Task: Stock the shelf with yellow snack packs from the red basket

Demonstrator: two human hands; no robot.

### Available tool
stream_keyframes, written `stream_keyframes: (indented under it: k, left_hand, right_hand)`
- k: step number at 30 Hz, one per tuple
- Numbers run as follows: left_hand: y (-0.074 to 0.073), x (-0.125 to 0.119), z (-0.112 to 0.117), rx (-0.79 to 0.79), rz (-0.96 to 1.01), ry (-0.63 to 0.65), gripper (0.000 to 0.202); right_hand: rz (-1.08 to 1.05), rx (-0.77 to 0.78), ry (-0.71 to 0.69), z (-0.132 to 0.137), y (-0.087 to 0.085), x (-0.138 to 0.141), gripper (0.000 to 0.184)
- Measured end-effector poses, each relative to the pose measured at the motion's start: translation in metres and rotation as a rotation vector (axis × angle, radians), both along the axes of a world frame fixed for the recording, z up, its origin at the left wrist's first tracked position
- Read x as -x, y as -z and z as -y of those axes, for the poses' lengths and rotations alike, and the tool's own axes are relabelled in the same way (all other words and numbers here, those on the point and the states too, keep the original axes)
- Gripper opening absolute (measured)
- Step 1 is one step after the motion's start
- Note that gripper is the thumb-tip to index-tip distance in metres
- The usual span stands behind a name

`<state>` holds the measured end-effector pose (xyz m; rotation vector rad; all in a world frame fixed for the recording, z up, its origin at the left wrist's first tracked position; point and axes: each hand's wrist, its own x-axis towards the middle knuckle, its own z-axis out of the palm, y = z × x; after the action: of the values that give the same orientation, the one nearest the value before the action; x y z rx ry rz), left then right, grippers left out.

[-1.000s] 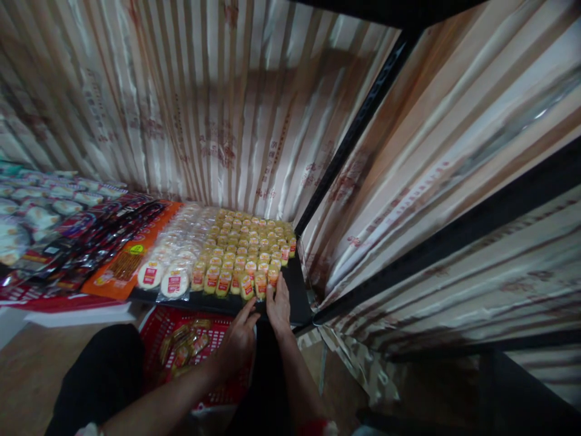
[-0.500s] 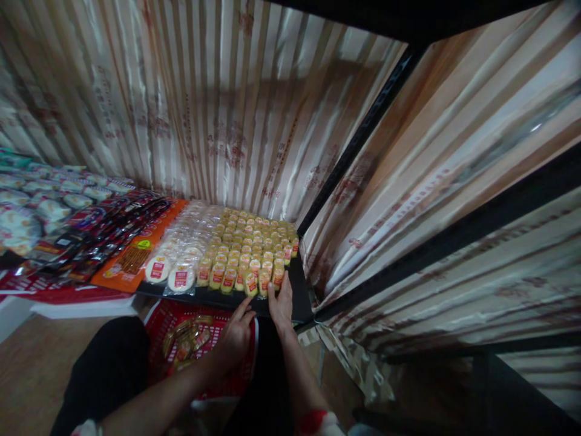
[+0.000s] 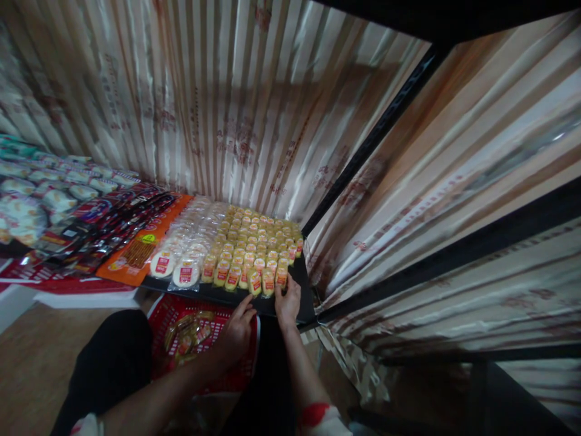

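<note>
Rows of small yellow wrapped cakes (image 3: 254,248) with red and white labels stand on the right end of a black shelf (image 3: 213,293). My right hand (image 3: 288,303) has its thumb and fingers on either side of the front right wrapped cake (image 3: 281,275). At the shelf's front edge is my left hand (image 3: 238,327), its index finger stretched out just below the front row. Nothing shows in that hand, though its other fingers are partly hidden. Below it sits a red basket (image 3: 227,312) holding several clear-wrapped yellowish packs (image 3: 188,333).
White round packaged cakes (image 3: 185,274) lie left of the yellow rows, then an orange pack (image 3: 122,263), dark shiny packs (image 3: 86,239) and white bags (image 3: 22,212). Printed sheeting (image 3: 227,109) hangs behind. A black post (image 3: 372,139) rises at the right corner.
The view has shifted slightly. My right hand's fingers have moved from the side of the front right cake to around its lower end. My left hand stays at the shelf edge.
</note>
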<state>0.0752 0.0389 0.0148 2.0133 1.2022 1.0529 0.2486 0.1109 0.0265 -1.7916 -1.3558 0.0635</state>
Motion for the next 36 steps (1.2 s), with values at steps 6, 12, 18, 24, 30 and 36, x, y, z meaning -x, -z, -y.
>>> stream_keyframes:
  k: [6,12,18,24,30,36]
  left_hand:
    - [0.0,0.001,0.0,-0.025,-0.013,0.01,0.042]
    - [-0.004,0.002,0.001,-0.031,-0.075,0.032,0.042]
    - [-0.003,0.004,0.003,-0.046,-0.089,0.037,0.041]
    - [-0.004,0.007,0.004,-0.09,-0.128,0.01,0.037]
    - [-0.007,0.02,0.011,-0.122,-0.155,0.036,0.04]
    - [0.002,0.048,0.023,0.056,-0.249,0.08,0.032]
  right_hand:
    - [0.052,0.071,-0.011,0.001,0.005,-0.007,0.05]
    - [0.102,0.09,-0.022,0.002,0.015,-0.004,0.053]
    - [0.054,0.048,-0.022,0.006,0.014,-0.003,0.06]
    - [0.021,0.02,-0.016,0.013,0.013,-0.001,0.063]
    - [0.025,-0.092,0.011,0.035,0.0,0.013,0.056]
    - [-0.024,-0.194,-0.088,0.073,0.0,0.048,0.036]
